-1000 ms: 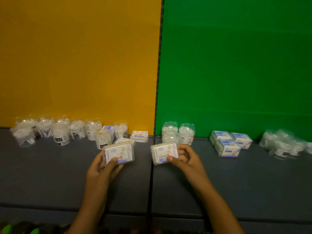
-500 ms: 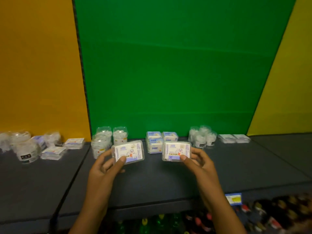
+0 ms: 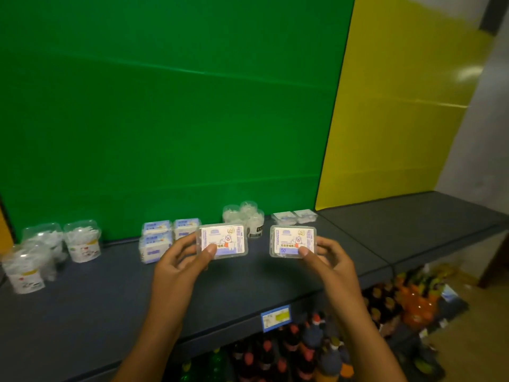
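Left hand [image 3: 179, 267] pinches a small clear plastic box with a white-and-blue label [image 3: 221, 241], thumb on its front; the right hand [image 3: 327, 260] grips a matching clear labelled box [image 3: 293, 241] likewise. Both boxes hang above the dark grey shelf [image 3: 110, 293], not yet placed. Setting them down seems left to do, perhaps beside the blue-white box stack [image 3: 157, 238] at nine o'clock.

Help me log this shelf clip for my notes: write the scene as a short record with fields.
left grip: holds left floss-pick box, label facing the camera
right grip: holds right floss-pick box, label marked 50
boxes: apart, side by side above the dark shelf
behind: stacked blue-white boxes, clear round tubs, green panel
below: bottles; price tag on the shelf edge
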`<state>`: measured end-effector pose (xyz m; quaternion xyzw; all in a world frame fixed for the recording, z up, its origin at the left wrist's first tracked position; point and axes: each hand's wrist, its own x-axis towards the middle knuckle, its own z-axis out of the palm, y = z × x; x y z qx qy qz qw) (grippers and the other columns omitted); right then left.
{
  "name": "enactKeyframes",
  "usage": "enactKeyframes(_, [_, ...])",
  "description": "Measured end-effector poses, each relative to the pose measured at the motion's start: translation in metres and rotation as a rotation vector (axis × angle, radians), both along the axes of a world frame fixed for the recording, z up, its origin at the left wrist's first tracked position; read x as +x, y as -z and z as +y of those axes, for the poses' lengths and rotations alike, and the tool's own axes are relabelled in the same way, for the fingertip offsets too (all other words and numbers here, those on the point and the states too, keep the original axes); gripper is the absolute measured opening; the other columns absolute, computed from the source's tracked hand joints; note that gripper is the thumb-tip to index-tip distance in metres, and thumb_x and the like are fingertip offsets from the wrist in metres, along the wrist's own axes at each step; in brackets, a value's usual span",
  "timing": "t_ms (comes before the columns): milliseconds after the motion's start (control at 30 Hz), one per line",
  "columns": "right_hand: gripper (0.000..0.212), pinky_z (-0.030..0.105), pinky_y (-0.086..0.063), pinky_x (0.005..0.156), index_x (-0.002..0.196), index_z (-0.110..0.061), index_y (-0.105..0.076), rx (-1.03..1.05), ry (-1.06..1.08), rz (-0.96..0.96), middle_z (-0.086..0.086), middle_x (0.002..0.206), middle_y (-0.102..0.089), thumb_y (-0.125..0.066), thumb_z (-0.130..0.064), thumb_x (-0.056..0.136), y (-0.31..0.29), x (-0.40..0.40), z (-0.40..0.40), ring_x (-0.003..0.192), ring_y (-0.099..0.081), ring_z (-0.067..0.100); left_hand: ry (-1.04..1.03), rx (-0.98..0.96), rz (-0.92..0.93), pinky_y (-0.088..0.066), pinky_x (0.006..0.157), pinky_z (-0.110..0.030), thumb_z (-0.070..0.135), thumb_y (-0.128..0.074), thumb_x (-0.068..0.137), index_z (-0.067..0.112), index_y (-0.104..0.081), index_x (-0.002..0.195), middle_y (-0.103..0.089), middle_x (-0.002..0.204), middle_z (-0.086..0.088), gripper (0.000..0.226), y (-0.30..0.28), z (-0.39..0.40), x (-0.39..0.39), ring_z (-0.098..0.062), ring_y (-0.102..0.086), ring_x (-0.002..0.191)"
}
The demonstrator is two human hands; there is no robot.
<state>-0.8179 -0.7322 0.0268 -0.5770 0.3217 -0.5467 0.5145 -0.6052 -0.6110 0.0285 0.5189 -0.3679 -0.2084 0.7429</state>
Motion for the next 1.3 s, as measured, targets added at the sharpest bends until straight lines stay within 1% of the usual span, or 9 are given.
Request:
enactKeyframes(100, [0.030,0.021,-0.057,0.079,0.111,-0.007,-0.062,0.006,0.024,0.003,0.006,0.099,-0.075,-0.072,-0.012,0.084,0.003,-0.018,-0.024,0.092,-0.073,0.017,0.045,-0.006,-0.012,-0.053,0.073,-0.012,0.008,-0.070,0.082,0.020,-0.066,0.104,-0.075,0.090,0.010,0.025,0.000,-0.033,-0.013,-0.001,-0.068,0.082])
enactKeyframes(267, [0.030,0.023,-0.058,0.079,0.112,-0.006,-0.062,-0.007,0.083,0.016,0.005,0.100,-0.074,-0.072,-0.010,0.083,0.002,-0.033,-0.080,0.091,-0.072,0.015,0.071,-0.007,0.001,-0.054,0.071,-0.012,0.014,-0.070,0.082,0.014,-0.063,0.116,-0.073,0.101,0.000,0.035,0.002,-0.097,-0.023,-0.007,-0.068,0.092])
enactKeyframes(333, [0.030,0.029,-0.059,0.082,0.110,-0.007,-0.062,-0.015,0.097,0.023,0.006,0.100,-0.074,-0.072,-0.010,0.083,-0.002,-0.036,-0.107,0.093,-0.072,0.018,0.076,-0.012,0.010,-0.051,0.065,-0.010,0.011,-0.070,0.082,0.014,-0.063,0.113,-0.075,0.094,0.004,0.032,0.000,-0.125,-0.026,-0.002,-0.069,0.083])
enactKeyframes(467, [0.031,0.034,-0.058,0.086,0.114,-0.009,-0.061,-0.051,0.104,0.037,0.006,0.103,-0.074,-0.072,-0.012,0.084,-0.015,-0.037,-0.160,0.095,-0.072,0.019,0.086,0.013,-0.002,-0.054,0.064,-0.016,0.012,-0.070,0.082,0.019,-0.060,0.117,-0.073,0.095,-0.007,0.037,-0.003,-0.175,-0.031,-0.011,-0.070,0.077])
enactKeyframes(600, [0.035,0.033,-0.058,0.086,0.119,-0.011,-0.058,-0.050,0.069,0.018,0.007,0.103,-0.073,-0.069,-0.010,0.086,-0.013,-0.030,-0.204,0.096,-0.071,0.021,0.078,0.081,-0.073,-0.058,0.073,-0.032,0.015,-0.071,0.082,0.029,-0.057,0.124,-0.072,0.092,-0.005,0.046,0.001,-0.212,-0.031,-0.019,-0.071,0.080])
enactKeyframes(733, [0.040,0.034,-0.058,0.085,0.122,-0.021,-0.058,-0.049,0.021,0.058,0.004,0.096,-0.074,-0.068,-0.008,0.086,-0.006,-0.031,-0.239,0.092,-0.072,0.021,0.105,0.139,-0.136,-0.056,0.065,-0.021,0.012,-0.071,0.082,0.027,-0.059,0.116,-0.074,0.090,-0.005,0.039,0.007,-0.244,-0.034,-0.011,-0.071,0.076])
enactKeyframes(933, [0.050,0.035,-0.055,0.088,0.133,-0.028,-0.052,-0.048,-0.051,0.088,-0.003,0.096,-0.076,-0.066,-0.009,0.089,0.004,-0.038,-0.275,0.092,-0.072,0.016,0.066,0.344,-0.326,-0.055,0.067,-0.019,0.023,-0.074,0.080,0.030,-0.057,0.111,-0.071,0.094,0.006,0.035,0.027,-0.282,-0.042,-0.004,-0.069,0.074])
enactKeyframes(1067, [0.049,0.039,-0.056,0.087,0.132,-0.031,-0.053,-0.011,-0.106,0.088,-0.003,0.097,-0.075,-0.066,-0.010,0.090,0.007,-0.043,-0.310,0.090,-0.072,0.020,0.024,0.502,-0.412,-0.055,0.079,-0.030,0.032,-0.073,0.081,0.029,-0.056,0.109,-0.066,0.101,0.009,0.033,0.035,-0.305,-0.048,-0.009,-0.065,0.086])
enactKeyframes(1300, [0.041,0.035,-0.059,0.079,0.125,-0.025,-0.057,0.005,-0.206,0.056,0.004,0.093,-0.075,-0.066,-0.007,0.089,0.016,-0.061,-0.365,0.086,-0.073,0.022,-0.160,0.718,-0.490,-0.050,0.079,-0.032,0.037,-0.073,0.080,0.019,-0.055,0.112,-0.064,0.097,0.000,0.041,0.046,-0.342,-0.061,-0.015,-0.062,0.085])
